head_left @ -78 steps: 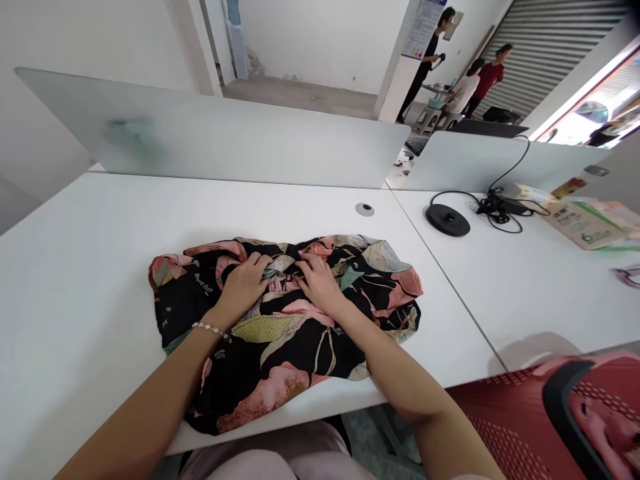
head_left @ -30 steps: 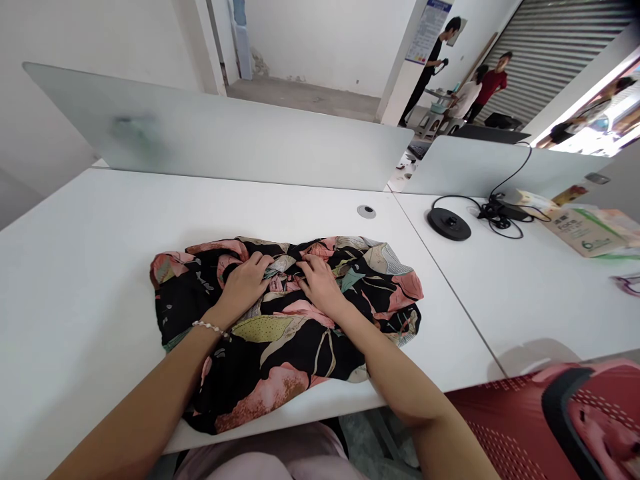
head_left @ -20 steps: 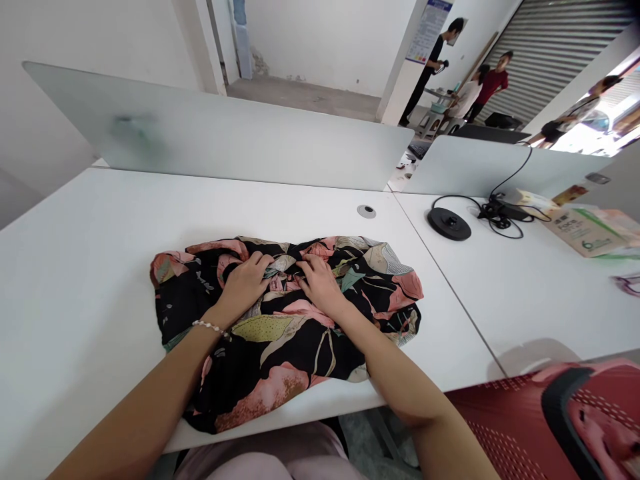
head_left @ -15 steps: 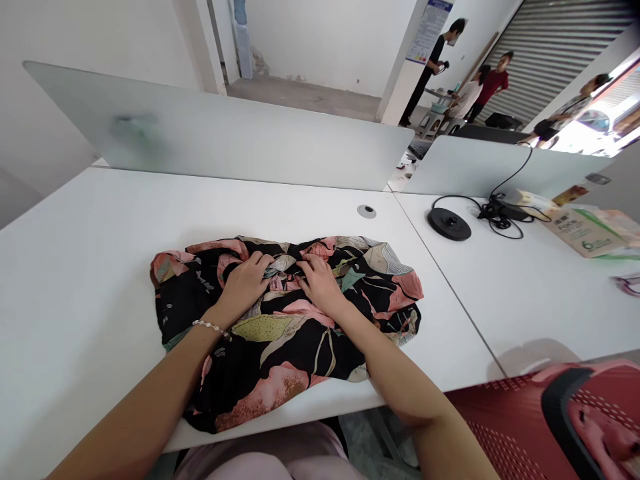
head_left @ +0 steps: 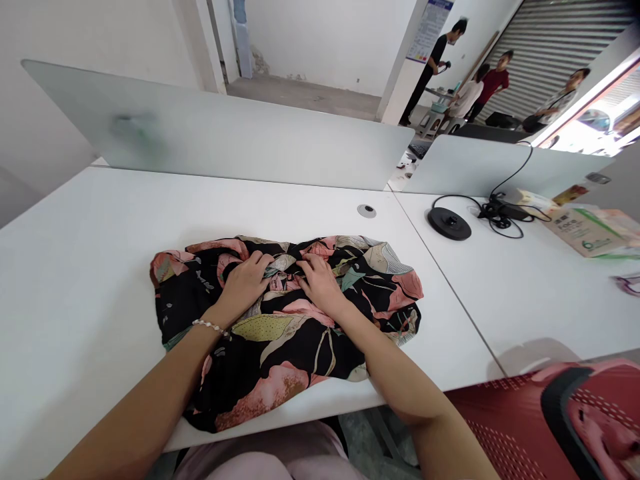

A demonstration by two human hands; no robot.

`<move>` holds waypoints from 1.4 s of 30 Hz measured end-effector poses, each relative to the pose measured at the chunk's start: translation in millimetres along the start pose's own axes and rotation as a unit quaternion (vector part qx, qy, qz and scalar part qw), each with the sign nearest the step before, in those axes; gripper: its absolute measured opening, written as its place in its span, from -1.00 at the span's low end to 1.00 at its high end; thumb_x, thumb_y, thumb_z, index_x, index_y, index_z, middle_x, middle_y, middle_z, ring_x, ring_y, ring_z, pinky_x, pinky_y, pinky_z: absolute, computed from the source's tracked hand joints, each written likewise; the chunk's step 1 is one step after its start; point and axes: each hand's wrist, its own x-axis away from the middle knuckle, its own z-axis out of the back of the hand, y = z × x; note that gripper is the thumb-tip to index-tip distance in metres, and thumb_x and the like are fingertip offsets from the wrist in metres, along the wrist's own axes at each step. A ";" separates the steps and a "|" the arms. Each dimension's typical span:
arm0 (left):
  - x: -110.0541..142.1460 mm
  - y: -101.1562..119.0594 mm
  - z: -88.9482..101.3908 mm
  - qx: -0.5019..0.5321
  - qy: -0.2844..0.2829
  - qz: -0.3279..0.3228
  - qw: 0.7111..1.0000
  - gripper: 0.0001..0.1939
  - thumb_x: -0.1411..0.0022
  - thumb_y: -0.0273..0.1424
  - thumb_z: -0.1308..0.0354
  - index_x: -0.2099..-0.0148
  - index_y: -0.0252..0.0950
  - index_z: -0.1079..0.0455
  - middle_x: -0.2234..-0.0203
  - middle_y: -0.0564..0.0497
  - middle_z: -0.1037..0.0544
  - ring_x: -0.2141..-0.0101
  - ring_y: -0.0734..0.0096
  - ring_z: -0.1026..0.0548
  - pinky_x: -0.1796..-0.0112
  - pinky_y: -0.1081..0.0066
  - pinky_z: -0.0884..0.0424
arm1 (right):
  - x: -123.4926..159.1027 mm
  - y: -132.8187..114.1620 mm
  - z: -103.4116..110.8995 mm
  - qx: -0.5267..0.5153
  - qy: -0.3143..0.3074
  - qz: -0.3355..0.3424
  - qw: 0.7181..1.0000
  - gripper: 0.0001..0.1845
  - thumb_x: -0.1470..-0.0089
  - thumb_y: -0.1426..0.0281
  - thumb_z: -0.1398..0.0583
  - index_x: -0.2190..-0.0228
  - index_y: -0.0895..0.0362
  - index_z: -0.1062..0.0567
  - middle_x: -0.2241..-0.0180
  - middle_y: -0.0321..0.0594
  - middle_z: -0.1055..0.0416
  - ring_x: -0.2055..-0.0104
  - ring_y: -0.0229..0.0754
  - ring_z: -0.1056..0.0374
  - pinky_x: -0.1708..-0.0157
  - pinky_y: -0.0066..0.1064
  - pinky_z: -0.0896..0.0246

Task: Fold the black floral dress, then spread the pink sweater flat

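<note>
A crumpled piece of black fabric (head_left: 295, 353) with pink, green and cream leaf prints lies bunched on the white desk (head_left: 75, 267). My left hand (head_left: 243, 283) rests on its middle, fingers curled into the folds, with a beaded bracelet (head_left: 209, 326) on the wrist. Close beside it, my right hand (head_left: 320, 283) pinches the same gathered folds. The fabric's lower edge hangs slightly over the desk's front edge. The cloth under my palms is hidden.
A frosted divider (head_left: 215, 127) runs along the desk's back. To the right are a black round base (head_left: 449, 223) with tangled cable and printed packets (head_left: 583, 231). A red chair back (head_left: 550, 420) stands front right. Several people stand far off.
My hands stay on the fabric without visible change. The view has shifted slightly, and a distant person at the right has moved left across the bright doorway.
</note>
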 end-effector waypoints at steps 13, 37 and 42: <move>0.2 -0.6 -1.6 -0.001 0.008 -0.005 1.000 -0.74 -0.29 -0.43 0.00 -0.02 -0.27 -0.28 0.12 -0.08 -0.37 0.25 0.23 -0.45 0.40 0.35 -0.31 | 0.5 3.1 -3.6 -0.005 0.016 0.007 1.000 -0.64 -0.22 0.40 -0.15 -0.05 0.20 -0.38 -0.11 0.03 -0.22 -0.13 0.02 -0.14 -0.08 -0.12 -0.17; -0.5 -0.5 -1.8 -0.002 0.008 -0.005 1.000 -0.74 -0.28 -0.44 -0.01 -0.02 -0.27 -0.27 0.12 -0.07 -0.36 0.23 0.22 -0.46 0.38 0.36 -0.33 | 0.7 3.3 -4.2 -0.004 0.012 0.004 1.000 -0.63 -0.22 0.40 -0.16 -0.05 0.19 -0.38 -0.14 0.02 -0.19 -0.15 0.03 -0.13 -0.09 -0.11 -0.17; -0.6 -0.2 -1.3 -0.002 0.004 -0.001 1.000 -0.74 -0.27 -0.44 -0.01 -0.02 -0.27 -0.27 0.13 -0.08 -0.37 0.22 0.22 -0.46 0.37 0.37 -0.33 | 1.0 3.6 -4.4 -0.007 0.019 0.009 1.000 -0.63 -0.22 0.39 -0.15 -0.05 0.19 -0.38 -0.13 0.02 -0.20 -0.14 0.02 -0.13 -0.09 -0.11 -0.16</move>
